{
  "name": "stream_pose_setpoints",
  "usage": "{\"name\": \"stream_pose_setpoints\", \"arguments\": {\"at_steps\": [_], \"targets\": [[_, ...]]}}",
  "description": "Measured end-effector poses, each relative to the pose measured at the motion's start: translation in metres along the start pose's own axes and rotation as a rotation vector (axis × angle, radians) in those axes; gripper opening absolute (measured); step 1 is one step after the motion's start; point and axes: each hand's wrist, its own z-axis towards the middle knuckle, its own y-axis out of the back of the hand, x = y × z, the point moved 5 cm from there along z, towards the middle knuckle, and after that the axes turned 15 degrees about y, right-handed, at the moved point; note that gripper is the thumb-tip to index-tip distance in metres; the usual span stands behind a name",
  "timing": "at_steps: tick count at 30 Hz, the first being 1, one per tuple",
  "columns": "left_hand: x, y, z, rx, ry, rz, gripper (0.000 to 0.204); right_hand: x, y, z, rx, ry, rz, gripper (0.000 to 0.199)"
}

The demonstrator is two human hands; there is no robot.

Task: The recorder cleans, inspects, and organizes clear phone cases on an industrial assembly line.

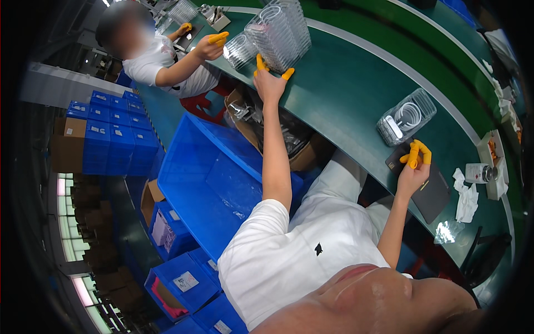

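Observation:
Yellow finger cots cover the fingertips of both my hands. My left hand (pixel 270 84) reaches far forward, thumb and fingers gripping the near lower edge of a tall stack of clear plastic trays (pixel 283 39). A white coiled cable lies in the top of that stack. Over a dark grey mat (pixel 431 197), my right hand (pixel 414 167) has its fingers curled together; whether something is in them I cannot make out. Just beyond it sits a clear plastic tray (pixel 428 106) holding a white charger block (pixel 392 128) and a coiled white cable (pixel 409 116).
A large blue bin (pixel 208 172) stands left of me, beside an open cardboard box (pixel 311 153) under the green table (pixel 334 111). Another person (pixel 167 61) works at the far left, near smaller clear trays (pixel 240 51). Crumpled tissue (pixel 467 201) and a jar (pixel 478 173) lie right.

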Motion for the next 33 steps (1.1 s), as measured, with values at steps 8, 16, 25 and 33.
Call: {"name": "stream_pose_setpoints", "arguments": {"at_steps": [8,16,25,33], "targets": [[-0.001,0.002,-0.002,-0.066,-0.017,0.025,0.114,0.002,-0.001,0.001,-0.017,-0.028,0.021,0.021],[0.008,-0.006,0.003,-0.048,0.010,0.080,0.115,0.003,0.000,0.001,-0.015,-0.039,0.030,0.020],[0.012,0.002,0.006,-0.113,-0.076,-0.016,0.110,0.020,-0.011,0.004,-0.065,-0.031,0.110,0.033],[0.001,0.000,-0.003,-0.176,-0.108,-0.059,0.090,0.029,-0.016,0.006,0.265,0.201,-0.340,0.043]]}}
